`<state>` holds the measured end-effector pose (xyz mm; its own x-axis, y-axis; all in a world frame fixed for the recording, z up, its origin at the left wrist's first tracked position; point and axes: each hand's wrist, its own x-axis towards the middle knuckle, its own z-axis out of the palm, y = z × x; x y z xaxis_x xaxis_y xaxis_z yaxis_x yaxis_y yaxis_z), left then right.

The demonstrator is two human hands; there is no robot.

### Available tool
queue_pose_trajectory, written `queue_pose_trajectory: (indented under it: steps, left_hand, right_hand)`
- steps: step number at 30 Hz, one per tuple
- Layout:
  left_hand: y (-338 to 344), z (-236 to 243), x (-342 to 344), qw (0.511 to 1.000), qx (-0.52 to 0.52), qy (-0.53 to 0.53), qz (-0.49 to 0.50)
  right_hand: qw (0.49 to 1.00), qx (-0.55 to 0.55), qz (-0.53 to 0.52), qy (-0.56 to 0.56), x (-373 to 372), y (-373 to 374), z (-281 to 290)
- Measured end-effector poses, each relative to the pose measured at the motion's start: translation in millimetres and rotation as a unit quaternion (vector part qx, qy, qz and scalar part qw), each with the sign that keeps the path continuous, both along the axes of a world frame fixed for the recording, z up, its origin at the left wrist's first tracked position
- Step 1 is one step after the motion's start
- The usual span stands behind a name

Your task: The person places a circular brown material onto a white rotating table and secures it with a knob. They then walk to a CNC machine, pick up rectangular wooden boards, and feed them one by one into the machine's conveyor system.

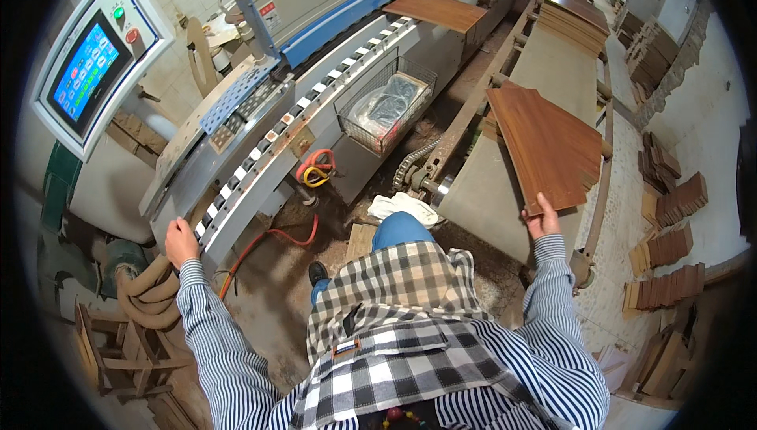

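Note:
My right hand [542,219] grips the near end of a reddish-brown wooden panel [544,142], thumb on top and fingers under the edge. That panel lies slantwise with at least one similar panel fanned out beside it, over the belt of a conveyor [489,186] on my right. My left hand [181,242] is closed at the near end of a long edge-working machine [292,142], beside its row of white-and-black track pads. What its curled fingers hold, if anything, is hidden. Another brown panel [438,11] lies across the machine's track farther away.
A control screen [88,75] stands at the left. A wire basket [386,107] with plastic-wrapped contents hangs on the machine, near orange-handled scissors [317,168]. White cloth [402,208] lies by the conveyor's end. Stacked panels [572,24] sit farther along; wood pieces [666,288] line the right.

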<state>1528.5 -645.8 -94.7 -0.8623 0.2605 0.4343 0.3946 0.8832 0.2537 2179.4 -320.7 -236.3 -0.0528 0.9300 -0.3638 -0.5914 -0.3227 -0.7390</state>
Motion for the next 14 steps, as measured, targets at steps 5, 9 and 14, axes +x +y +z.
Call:
queue_pose_trajectory:
  steps: [5, 9, 14]
  left_hand:
    - [-2.4, 2.3, 3.0, 1.000, 0.007, -0.004, 0.015]
    - [-6.4, 4.3, 4.3, 0.999, 0.019, -0.023, 0.013]
    - [-5.5, 3.0, -1.2, 0.999, -0.025, -0.026, 0.039]
  right_hand:
    - [0.994, 0.100, 0.041, 0.013, -40.8, -40.3, -3.1]
    - [0.986, 0.115, 0.119, 0.025, -69.3, -73.3, 19.5]
    - [0.960, 0.170, 0.212, 0.066, -142.8, -93.5, 61.8]
